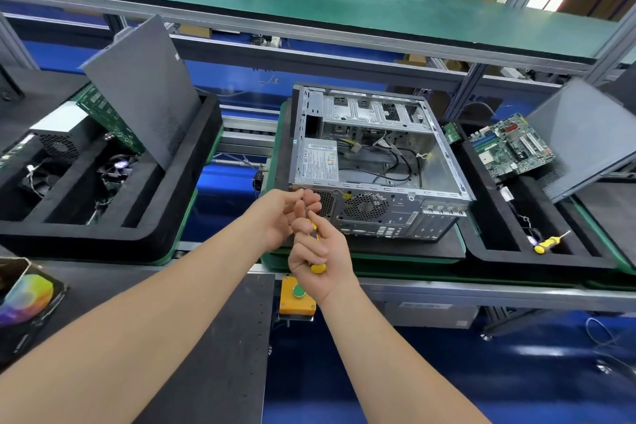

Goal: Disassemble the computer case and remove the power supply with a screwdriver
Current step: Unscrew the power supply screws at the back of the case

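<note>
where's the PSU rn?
Head view, centre: the power supply sits in the near-left corner of the case, just beyond the left hand and right hand holding the screwdriver.

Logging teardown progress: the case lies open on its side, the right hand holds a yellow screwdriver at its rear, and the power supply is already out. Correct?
Not quite. The head view shows the power supply still seated inside the computer case, at its rear corner. The rest holds: case open on its side, right hand holding the yellow screwdriver at its rear.
</note>
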Action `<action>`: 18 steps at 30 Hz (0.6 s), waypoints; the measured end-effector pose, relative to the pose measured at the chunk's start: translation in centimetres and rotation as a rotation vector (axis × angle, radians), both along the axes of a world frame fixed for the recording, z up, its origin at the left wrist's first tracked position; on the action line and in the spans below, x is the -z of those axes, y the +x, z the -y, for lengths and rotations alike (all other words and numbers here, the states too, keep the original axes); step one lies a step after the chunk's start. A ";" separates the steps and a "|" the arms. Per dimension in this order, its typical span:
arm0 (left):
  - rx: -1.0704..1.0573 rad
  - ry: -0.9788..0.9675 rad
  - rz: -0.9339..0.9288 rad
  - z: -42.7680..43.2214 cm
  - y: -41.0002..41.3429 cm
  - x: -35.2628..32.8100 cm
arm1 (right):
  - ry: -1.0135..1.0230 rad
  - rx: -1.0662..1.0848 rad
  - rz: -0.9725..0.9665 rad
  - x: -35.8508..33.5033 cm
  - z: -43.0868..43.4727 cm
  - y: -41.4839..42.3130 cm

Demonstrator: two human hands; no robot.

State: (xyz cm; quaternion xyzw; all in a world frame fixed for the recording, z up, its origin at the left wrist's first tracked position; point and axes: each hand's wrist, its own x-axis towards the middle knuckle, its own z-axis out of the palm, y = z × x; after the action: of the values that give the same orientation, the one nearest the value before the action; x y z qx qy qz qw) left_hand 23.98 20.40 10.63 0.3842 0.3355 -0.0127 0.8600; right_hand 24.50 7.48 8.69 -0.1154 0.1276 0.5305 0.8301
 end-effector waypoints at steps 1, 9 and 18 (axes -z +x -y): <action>0.009 0.021 -0.001 0.0 0.0 0.0 | -0.058 -0.002 0.054 -0.1 -0.2 0.1; 0.019 0.106 -0.062 -0.3 0.3 -0.6 | -0.667 -0.037 0.546 -0.8 -1.2 0.3; 0.026 0.106 -0.037 -0.1 0.5 0.6 | -1.425 -0.032 1.531 -1.4 -1.0 0.6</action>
State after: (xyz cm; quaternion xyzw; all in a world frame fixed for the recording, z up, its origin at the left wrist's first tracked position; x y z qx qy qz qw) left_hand 24.51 20.54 10.04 0.4333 0.3463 -0.0133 0.8320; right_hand 25.15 8.44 10.08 -0.8848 -0.1507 0.1284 0.4218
